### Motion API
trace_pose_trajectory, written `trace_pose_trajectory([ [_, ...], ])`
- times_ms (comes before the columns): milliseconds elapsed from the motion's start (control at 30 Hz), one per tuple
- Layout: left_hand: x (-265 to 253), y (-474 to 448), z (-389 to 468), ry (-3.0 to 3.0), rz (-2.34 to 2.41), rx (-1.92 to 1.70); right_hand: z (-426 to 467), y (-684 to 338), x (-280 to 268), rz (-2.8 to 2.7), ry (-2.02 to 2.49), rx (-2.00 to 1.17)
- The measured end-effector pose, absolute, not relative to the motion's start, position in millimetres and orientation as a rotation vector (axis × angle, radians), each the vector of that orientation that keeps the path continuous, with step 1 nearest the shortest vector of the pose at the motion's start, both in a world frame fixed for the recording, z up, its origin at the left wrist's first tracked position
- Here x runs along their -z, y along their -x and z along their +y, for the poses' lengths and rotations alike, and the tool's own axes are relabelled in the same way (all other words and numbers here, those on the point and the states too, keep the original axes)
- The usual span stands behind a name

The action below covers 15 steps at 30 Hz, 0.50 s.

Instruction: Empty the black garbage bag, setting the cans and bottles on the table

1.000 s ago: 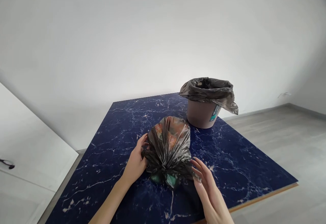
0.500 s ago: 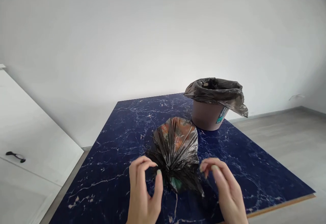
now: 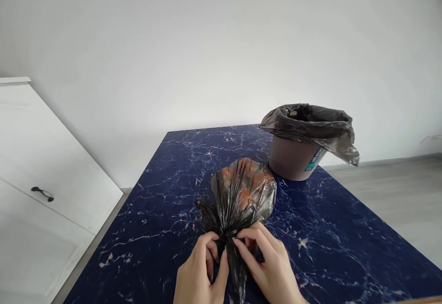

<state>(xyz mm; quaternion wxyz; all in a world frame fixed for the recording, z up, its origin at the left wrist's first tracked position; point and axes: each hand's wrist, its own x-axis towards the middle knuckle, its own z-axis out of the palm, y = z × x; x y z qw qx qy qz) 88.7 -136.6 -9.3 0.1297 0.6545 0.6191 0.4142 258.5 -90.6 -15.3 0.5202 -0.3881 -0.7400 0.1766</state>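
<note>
A thin black plastic bag (image 3: 247,186) lies on the table, with orange, reddish and green contents showing through its stretched side. Its neck is bunched into a twisted knot facing me, one loose end sticking out to the left and another hanging toward me. My left hand (image 3: 203,267) has its fingers curled at the left of the knot, gripping the plastic there. On the other side, my right hand (image 3: 267,260) pinches the bag just below the knot between thumb and fingers. Parts of the fingertips are hidden in the dark folds.
A brownish bucket (image 3: 290,156) lined with a dark bag (image 3: 311,126) stands behind and to the right, near the bag. Both rest on a blue marble-patterned table (image 3: 152,202). A white cabinet (image 3: 51,166) is at left, and a pale wall rises behind.
Both hands have come together at the bag's neck and taken hold of it. Its loose ends are now drawn together around a knot. The camera view has turned slightly left.
</note>
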Motion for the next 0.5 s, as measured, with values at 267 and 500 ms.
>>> trace_pose_trajectory([
  [267,11,-91,-141,-1.690,1.815,-1.237,-104,-260,15,-1.641,0.896,-0.356],
  [500,14,-99,-139,-1.770,1.744,-1.276,-109,-263,24,-1.640,0.910,-0.358],
])
